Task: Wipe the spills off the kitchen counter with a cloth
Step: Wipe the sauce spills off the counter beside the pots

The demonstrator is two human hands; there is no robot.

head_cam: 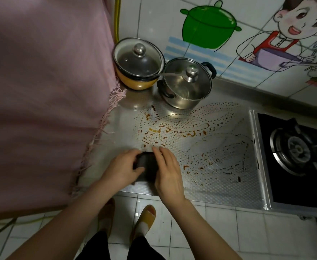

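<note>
A dark folded cloth point(148, 168) lies at the front edge of the steel counter point(219, 184). My left hand point(123, 168) grips its left side, thumb across the top. My right hand point(168, 171) rests on its right side with fingers stretched forward. Reddish-brown spill streaks and droplets point(172, 131) arc across the counter beyond the cloth. More dark smears point(234, 171) run to the right, close to the stove. Part of the cloth is hidden under both hands.
An orange pot with glass lid point(138, 64) and a steel pot with lid point(186, 84) stand at the back. A gas stove point(296, 152) fills the right side. A pink fringed fabric point(45, 102) covers the left. Tiled wall behind, white floor tiles below.
</note>
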